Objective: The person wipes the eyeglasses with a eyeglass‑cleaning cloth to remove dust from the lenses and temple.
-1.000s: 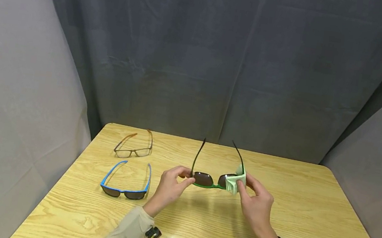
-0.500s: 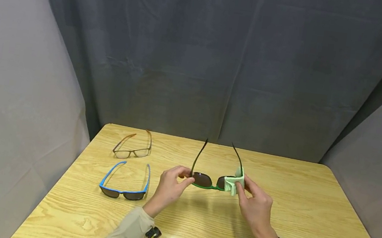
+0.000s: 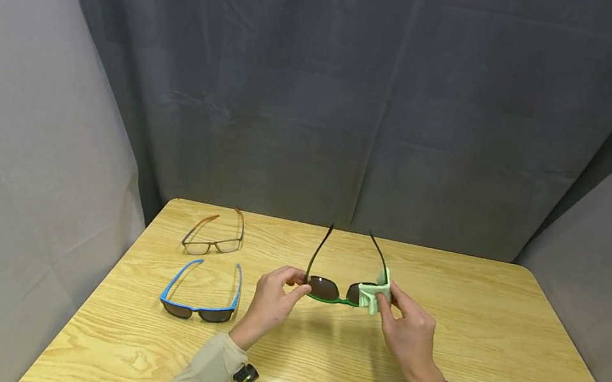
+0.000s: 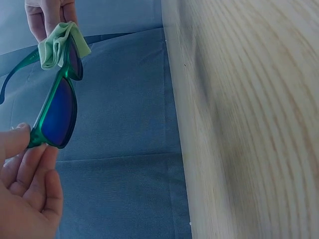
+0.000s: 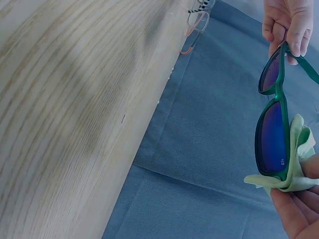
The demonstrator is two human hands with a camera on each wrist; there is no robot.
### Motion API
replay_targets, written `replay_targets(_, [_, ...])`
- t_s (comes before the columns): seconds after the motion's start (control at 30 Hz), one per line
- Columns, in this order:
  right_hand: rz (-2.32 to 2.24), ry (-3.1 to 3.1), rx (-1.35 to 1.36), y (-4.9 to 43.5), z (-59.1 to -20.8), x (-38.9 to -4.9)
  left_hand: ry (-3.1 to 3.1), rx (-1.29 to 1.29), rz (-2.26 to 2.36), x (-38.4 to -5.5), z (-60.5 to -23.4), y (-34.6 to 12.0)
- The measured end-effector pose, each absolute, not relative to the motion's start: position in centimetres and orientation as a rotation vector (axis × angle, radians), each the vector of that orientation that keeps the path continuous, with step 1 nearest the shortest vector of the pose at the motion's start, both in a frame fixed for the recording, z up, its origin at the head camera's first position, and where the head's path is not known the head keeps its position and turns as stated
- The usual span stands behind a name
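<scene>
Green-framed sunglasses with dark lenses are held above the table between both hands, their temples unfolded and pointing away. My left hand pinches the left end of the frame between thumb and fingers, as the left wrist view also shows. At the other end, my right hand pinches a light green cloth folded over the corner of the frame. That cloth covers part of the right lens in the head view. In the right wrist view, the cloth wraps the frame's lower end.
On the left of the wooden table lie blue-framed sunglasses with temples unfolded. Behind them are thin-framed eyeglasses with orange-brown temple tips. A dark grey curtain hangs behind the table, with pale fabric at the sides.
The right hand and cloth have shifted slightly left along the frame, and the sunglasses have tilted a little. The left hand stays nearly still, and both other pairs lie where they were.
</scene>
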State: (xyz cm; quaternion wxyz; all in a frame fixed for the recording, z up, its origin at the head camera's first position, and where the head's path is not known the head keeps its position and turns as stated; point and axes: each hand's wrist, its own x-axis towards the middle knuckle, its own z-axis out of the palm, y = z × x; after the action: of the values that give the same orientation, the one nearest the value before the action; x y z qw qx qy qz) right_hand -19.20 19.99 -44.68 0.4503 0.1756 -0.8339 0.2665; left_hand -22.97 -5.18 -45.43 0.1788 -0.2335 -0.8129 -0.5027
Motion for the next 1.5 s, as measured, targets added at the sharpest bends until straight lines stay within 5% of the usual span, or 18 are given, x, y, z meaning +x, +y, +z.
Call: replay_targets(1.5, [0.525, -2.047, 0.550, 19.4, -43.3, -18.9, -2.322, -0.757, -1.335, -22.3, -46.4, -4.7])
